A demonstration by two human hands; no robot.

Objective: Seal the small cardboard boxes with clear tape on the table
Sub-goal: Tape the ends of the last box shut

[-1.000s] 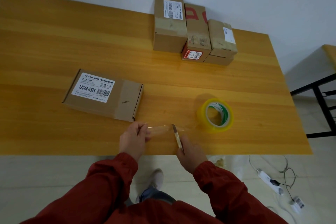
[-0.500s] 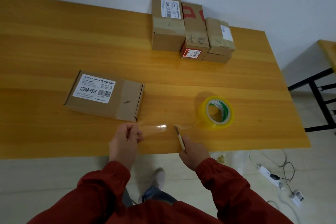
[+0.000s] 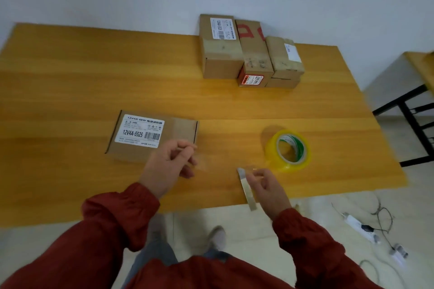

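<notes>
A flat cardboard box (image 3: 178, 134) with a white label lies on the wooden table (image 3: 70, 91), left of centre. My left hand (image 3: 166, 169) hovers at its near right corner and pinches a cut strip of clear tape (image 3: 200, 162) between thumb and fingertips. My right hand (image 3: 267, 187) holds a small knife (image 3: 246, 189) with its blade pointing away from me. A yellowish roll of clear tape (image 3: 288, 150) stands on the table just beyond my right hand, its loose end near the blade.
Several small cardboard boxes (image 3: 249, 51) are stacked at the table's far edge against the wall. A second table with black legs (image 3: 408, 110) stands to the right. A power strip and cables (image 3: 366, 230) lie on the floor at lower right.
The tape strip stretched between my hands has been cut from the roll. My left hand has lifted it toward the flat box; my right hand with the knife has drawn back.
</notes>
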